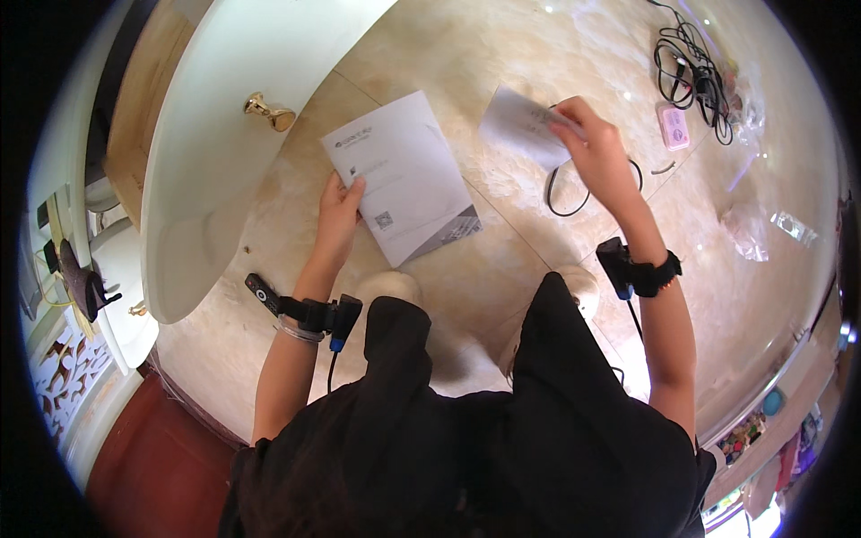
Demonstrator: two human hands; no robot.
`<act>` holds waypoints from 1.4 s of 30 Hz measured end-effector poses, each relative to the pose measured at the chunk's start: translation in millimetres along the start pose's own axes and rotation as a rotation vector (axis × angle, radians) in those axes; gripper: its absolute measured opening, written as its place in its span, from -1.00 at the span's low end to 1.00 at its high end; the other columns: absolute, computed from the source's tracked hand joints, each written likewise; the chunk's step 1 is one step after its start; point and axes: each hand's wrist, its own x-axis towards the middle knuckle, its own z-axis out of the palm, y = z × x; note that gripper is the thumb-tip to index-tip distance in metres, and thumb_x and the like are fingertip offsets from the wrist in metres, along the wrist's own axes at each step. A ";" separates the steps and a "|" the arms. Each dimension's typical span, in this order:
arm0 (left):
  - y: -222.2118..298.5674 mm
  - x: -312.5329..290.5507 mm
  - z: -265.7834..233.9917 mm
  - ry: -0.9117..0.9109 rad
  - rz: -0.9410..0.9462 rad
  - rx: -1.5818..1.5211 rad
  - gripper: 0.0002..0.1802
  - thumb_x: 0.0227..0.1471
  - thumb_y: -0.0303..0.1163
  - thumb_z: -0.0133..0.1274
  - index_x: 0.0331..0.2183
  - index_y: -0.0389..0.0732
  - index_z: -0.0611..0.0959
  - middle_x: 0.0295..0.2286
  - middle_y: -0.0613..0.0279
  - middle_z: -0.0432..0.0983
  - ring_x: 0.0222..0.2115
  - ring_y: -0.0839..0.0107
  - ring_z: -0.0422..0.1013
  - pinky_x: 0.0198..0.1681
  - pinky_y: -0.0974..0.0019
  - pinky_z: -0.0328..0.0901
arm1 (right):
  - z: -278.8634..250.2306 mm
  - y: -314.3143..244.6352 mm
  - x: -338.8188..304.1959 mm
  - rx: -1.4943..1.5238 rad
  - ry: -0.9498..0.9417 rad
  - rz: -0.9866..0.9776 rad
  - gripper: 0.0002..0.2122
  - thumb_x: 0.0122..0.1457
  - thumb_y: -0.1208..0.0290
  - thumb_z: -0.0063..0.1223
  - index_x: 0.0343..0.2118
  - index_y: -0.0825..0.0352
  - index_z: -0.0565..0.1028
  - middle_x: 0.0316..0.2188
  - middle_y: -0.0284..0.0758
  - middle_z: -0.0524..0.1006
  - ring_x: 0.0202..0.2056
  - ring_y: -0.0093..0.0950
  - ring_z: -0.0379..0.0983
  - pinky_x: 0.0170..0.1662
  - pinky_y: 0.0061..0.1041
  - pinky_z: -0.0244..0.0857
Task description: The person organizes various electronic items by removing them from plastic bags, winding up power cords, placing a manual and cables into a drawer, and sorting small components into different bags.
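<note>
My left hand (339, 213) grips the left edge of a white printed booklet (408, 175), its thumb on top and its fingers underneath. The booklet has a grey corner pattern and a small square code. To the right, my right hand (596, 148) pinches the edge of a smaller white sheet of paper (520, 125), which is slightly blurred. The two papers are apart from each other, both over the tiled floor. A thin black cable loop (567, 212) lies below the right hand, partly hidden by it. Straps with small black devices circle both wrists.
An open white drawer front (211, 170) with a gold knob (269, 113) stands at the left. A black remote (261, 294) lies beside my left wrist. At the far right are a tangle of black cables (686, 76), a pink box (673, 126) and clear plastic wrapping (744, 229).
</note>
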 end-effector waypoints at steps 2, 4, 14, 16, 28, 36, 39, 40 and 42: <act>-0.7 -0.2 5.3 -0.019 -0.020 0.023 -0.72 0.15 -0.33 -0.15 -0.11 -0.22 0.37 -0.27 0.27 0.45 -0.28 0.51 0.40 -0.25 0.41 0.31 | 0.9 -8.6 5.4 0.141 -0.146 0.026 -0.83 0.02 0.42 0.05 -0.32 0.35 0.42 -0.51 -0.17 0.50 -0.46 -0.28 0.45 -0.38 -0.43 0.29; -2.4 1.6 12.9 -0.058 -0.062 0.021 -0.72 0.16 -0.30 -0.15 -0.12 -0.22 0.39 -0.28 0.28 0.45 -0.30 0.53 0.39 -0.25 0.43 0.30 | 10.6 -13.9 8.8 0.245 -0.376 -0.032 -0.80 0.02 0.39 0.06 -0.31 0.37 0.43 -0.46 -0.22 0.51 -0.41 -0.42 0.44 -0.32 -0.48 0.28; 14.2 -7.4 28.1 -0.210 -0.122 -0.086 -0.57 0.11 -0.35 -0.09 0.01 -0.25 0.29 -0.14 0.20 0.40 -0.14 0.42 0.35 -0.06 0.30 0.24 | 107.7 -22.5 -0.5 0.146 -0.602 0.002 -0.83 0.00 0.38 0.07 -0.33 0.30 0.46 -0.38 -0.22 0.54 -0.29 -0.22 0.45 -0.27 -0.35 0.31; 12.4 -7.9 25.0 -0.268 -0.121 -0.109 -0.52 0.06 -0.43 -0.05 0.03 -0.25 0.26 -0.12 0.18 0.39 -0.11 0.39 0.34 -0.04 0.28 0.23 | 112.1 -24.2 -1.7 0.171 -0.572 0.013 -0.82 0.00 0.38 0.07 -0.33 0.30 0.46 -0.38 -0.20 0.53 -0.29 -0.22 0.45 -0.27 -0.35 0.31; -5.6 -10.0 25.6 -0.372 -0.167 -0.104 -0.43 -0.03 -0.60 0.00 0.04 -0.28 0.23 -0.12 0.12 0.40 -0.12 0.38 0.35 -0.04 0.31 0.26 | 102.1 -9.3 -14.0 0.135 -0.497 -0.011 -0.71 -0.08 0.45 0.14 -0.23 0.27 0.42 -0.28 -0.20 0.42 -0.22 -0.23 0.38 -0.17 -0.36 0.26; 30.2 -31.1 34.3 -0.212 0.231 0.069 -0.58 -0.03 -0.65 -0.06 -0.06 -0.33 0.33 -0.23 0.10 0.48 -0.21 0.40 0.42 -0.09 0.36 0.27 | 58.8 -11.7 -15.3 0.767 -0.203 0.370 -0.30 -0.18 0.41 0.32 0.05 0.43 0.20 -0.02 -0.16 0.31 -0.14 -0.41 0.38 -0.13 -0.43 0.28; 35.2 -40.6 37.6 -0.196 0.398 0.080 -0.63 -0.04 -0.65 -0.05 -0.11 -0.31 0.41 -0.22 0.06 0.49 -0.19 0.36 0.42 -0.07 0.35 0.25 | 57.5 -23.7 -17.4 0.698 -0.356 0.281 -0.51 -0.11 0.45 0.26 -0.07 0.42 0.36 -0.22 -0.25 0.46 -0.21 -0.49 0.42 -0.14 -0.49 0.28; 34.3 -42.9 36.9 -0.226 0.477 0.107 -0.65 -0.04 -0.65 -0.04 -0.13 -0.31 0.44 -0.21 0.05 0.49 -0.18 0.35 0.42 -0.06 0.35 0.25 | 61.6 -22.8 -17.1 0.606 -0.270 0.154 -0.73 -0.09 0.52 0.19 -0.27 0.41 0.46 -0.36 -0.31 0.51 -0.23 -0.54 0.42 -0.14 -0.54 0.27; 28.3 -41.8 34.4 -0.279 0.591 0.215 -0.68 -0.05 -0.65 -0.03 -0.17 -0.29 0.49 -0.21 0.04 0.49 -0.16 0.33 0.42 -0.06 0.35 0.25 | 68.0 -12.6 -17.2 0.700 -0.276 0.002 -0.77 -0.10 0.55 0.16 -0.32 0.40 0.45 -0.34 -0.30 0.51 -0.23 -0.54 0.41 -0.15 -0.56 0.26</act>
